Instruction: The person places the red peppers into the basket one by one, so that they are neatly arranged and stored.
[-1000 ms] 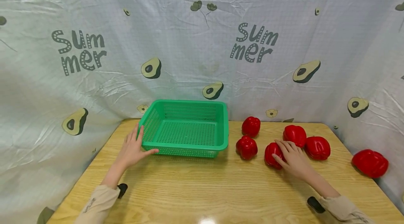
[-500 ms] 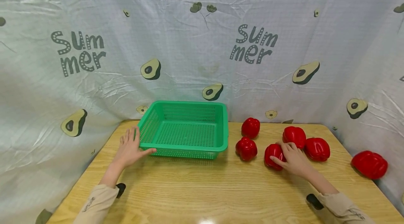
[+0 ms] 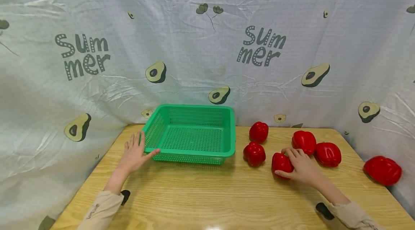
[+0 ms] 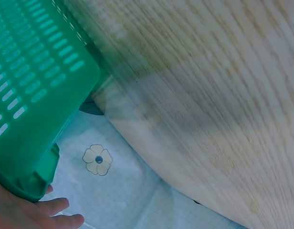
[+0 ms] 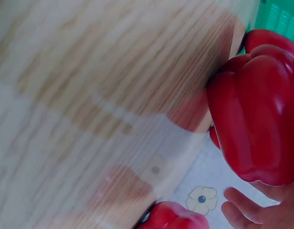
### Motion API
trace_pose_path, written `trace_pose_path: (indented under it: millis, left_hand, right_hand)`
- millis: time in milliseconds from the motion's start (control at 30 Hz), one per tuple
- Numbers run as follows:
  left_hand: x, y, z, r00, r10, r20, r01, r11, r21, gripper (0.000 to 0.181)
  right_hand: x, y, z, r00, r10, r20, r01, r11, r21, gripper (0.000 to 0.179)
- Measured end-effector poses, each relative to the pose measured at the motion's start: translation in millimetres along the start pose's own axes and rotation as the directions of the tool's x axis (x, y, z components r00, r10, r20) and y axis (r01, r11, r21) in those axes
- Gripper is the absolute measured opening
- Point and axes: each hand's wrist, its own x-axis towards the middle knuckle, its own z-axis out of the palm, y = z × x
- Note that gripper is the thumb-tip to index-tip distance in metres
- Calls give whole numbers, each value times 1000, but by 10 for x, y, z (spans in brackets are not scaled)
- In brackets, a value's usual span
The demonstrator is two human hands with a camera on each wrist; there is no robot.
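A green plastic basket [image 3: 194, 153] with slotted walls stands at the back of the table. My left hand [image 3: 132, 155] is at its front left corner, fingers extended along the side and thumb stretched along the front rim. In the left wrist view, fingertips [image 4: 55, 206] show beyond the basket's edge. Right of the basket, my right hand [image 3: 302, 168] grips a red bell pepper [image 3: 280, 164], thumb across its near side and fingers over the top. The right wrist view shows this bell pepper [image 5: 261, 119] large, hiding part of the hand.
Two red bell peppers, one behind [image 3: 258, 132] and one nearer [image 3: 254, 153], sit between basket and right hand. Two more, one [image 3: 304, 142] beside the other [image 3: 328, 154], lie just beyond that hand. Another pepper [image 3: 382, 170] lies at the table's right edge. A printed curtain [image 3: 194, 60] hangs behind.
My right thumb has moved down and across the near side of the bell pepper, which is slightly turned, its green stem now showing. My left hand has stayed at the basket corner.
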Motion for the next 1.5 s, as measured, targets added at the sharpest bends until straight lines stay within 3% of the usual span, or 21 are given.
trace_pose_path:
  millis: [200,400,500,900,1033,1267,1500]
  left_hand:
    - [10,7,7,1000,4,-11,-4,1000,-17,101]
    - [1,16,3,1000,-4,0,4,1000,-20,101]
    - [-3,23,6,1000,-5,0,5,1000,-15,101]
    - [4,2,30,1000,-7,0,7,1000,-17,101]
    - [1,-2,23,1000,-9,3,9,1000,-21,101]
    - [-2,13,4,1000,-7,0,7,1000,-13,100]
    - [1,11,16,1000,-8,-2,8,1000,-8,100]
  right_hand:
    - [-38,-48,-25,999,-3,39,3,1000,-18,72]
    - [-77,-52,-4,999,-23,35,22,999,44,49]
    - [-94,-53,4,999,-42,22,41,998,57,43]
    - [-54,-131,-60,991,-117,-64,117,993,11,50]
    - [11,-157,-109,976,-175,-127,174,985,-20,53]
    - [147,-235,-203,930,-301,-212,289,954,-87,59]
    - [347,-399,-320,919,-329,-215,319,944,-83,65]
